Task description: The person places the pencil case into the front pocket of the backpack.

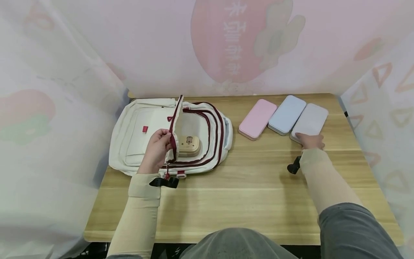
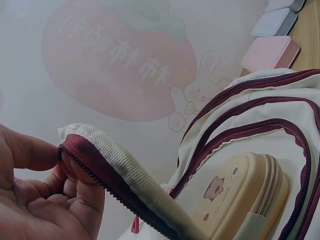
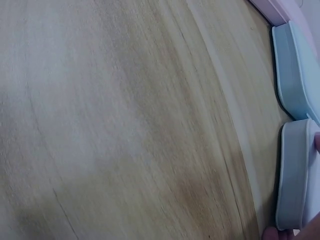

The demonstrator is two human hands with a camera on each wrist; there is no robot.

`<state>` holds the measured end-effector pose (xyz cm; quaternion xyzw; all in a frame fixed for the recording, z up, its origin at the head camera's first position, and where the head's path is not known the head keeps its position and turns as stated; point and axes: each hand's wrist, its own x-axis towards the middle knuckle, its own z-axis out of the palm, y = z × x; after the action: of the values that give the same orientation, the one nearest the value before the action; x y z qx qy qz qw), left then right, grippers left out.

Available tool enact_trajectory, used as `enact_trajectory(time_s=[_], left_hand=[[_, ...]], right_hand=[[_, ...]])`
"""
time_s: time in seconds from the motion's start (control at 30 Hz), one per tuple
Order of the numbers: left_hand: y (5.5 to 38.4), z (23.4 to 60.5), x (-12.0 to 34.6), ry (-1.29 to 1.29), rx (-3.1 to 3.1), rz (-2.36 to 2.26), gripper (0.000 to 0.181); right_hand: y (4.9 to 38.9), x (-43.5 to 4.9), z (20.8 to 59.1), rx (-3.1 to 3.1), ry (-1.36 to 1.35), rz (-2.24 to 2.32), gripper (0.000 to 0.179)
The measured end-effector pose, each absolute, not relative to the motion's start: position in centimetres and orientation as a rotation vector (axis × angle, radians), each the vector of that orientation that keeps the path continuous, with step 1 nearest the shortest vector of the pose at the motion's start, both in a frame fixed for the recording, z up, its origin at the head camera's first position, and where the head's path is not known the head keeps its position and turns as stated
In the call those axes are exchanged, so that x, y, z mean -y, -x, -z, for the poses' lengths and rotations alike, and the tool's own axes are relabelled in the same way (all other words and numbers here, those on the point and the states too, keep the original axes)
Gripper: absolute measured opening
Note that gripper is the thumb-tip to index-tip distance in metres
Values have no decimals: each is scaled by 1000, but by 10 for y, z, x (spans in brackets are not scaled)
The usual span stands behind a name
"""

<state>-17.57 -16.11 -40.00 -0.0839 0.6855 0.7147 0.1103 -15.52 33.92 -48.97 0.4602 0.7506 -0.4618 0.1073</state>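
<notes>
A white backpack point(image 1: 130, 124) with dark red zipper trim lies on the table at the left, its front pocket unzipped. My left hand point(image 1: 156, 147) pinches the edge of the pocket flap point(image 2: 120, 175) between thumb and fingers and holds it raised. Inside the open pocket sits a beige zippered case point(image 1: 189, 145) with a small bear print. On the right, my right hand point(image 1: 310, 141) grips the near end of a pale grey-white case point(image 1: 311, 118), which lies on the table. In the right wrist view only fingertips show at this case's edges.
Left of the grey-white case lie a light blue case point(image 1: 287, 114) and a pink case point(image 1: 257, 118), close together. The wooden table point(image 1: 245, 201) meets printed cloth walls point(image 1: 155, 46) at the back and sides.
</notes>
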Motion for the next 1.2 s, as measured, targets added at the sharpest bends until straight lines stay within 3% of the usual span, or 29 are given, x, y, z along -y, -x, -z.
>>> enact_trajectory(time_s=[0.23, 0.5, 0.63, 0.73, 0.87, 1.2], left_hand=[[177, 402, 162, 242, -2029, -2084, 11], [177, 402, 160, 216, -2021, -2091, 11], [177, 401, 160, 214, -2026, -2088, 11], [177, 400, 158, 216, -2016, -2102, 12], [178, 402, 155, 221, -2002, -2111, 12], [180, 403, 152, 235, -2033, -2084, 12]], right_hand=[[156, -341, 492, -2138, -1434, 1675, 95], [142, -361, 495, -1688, -1663, 2129, 101], [138, -362, 484, -1234, -1809, 2641, 86], [136, -363, 478, -1036, -1806, 2876, 65], [131, -366, 475, -993, -1789, 2978, 50], [118, -377, 466, -1159, -1743, 2900, 43]])
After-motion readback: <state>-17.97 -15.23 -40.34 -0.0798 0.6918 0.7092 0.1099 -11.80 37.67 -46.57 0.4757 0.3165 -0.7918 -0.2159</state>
